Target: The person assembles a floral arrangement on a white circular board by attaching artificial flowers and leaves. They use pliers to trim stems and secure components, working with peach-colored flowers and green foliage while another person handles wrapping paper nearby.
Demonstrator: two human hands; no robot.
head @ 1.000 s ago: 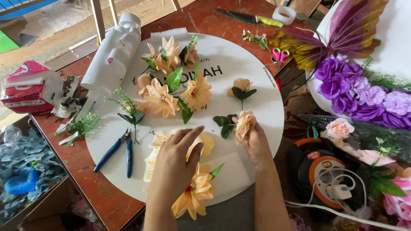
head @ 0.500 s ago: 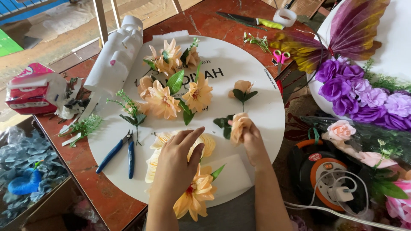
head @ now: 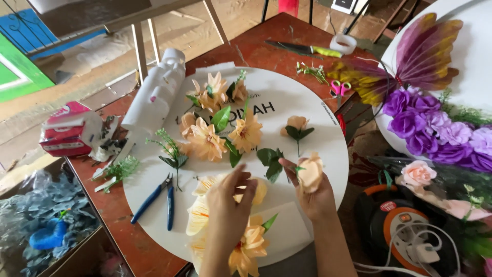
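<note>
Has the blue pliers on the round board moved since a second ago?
No. The blue pliers lie in the same spot on the white board, beside the green sprig; only the camera shifted.

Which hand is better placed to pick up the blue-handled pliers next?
Left. The left hand hovers over the pale flowers with no grip that shows, on the pliers' side of the white round board. The right hand already holds a peach rose, farther away.

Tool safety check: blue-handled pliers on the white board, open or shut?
Open: the blue-handled pliers lie flat on the round white board, handles splayed apart.
</note>
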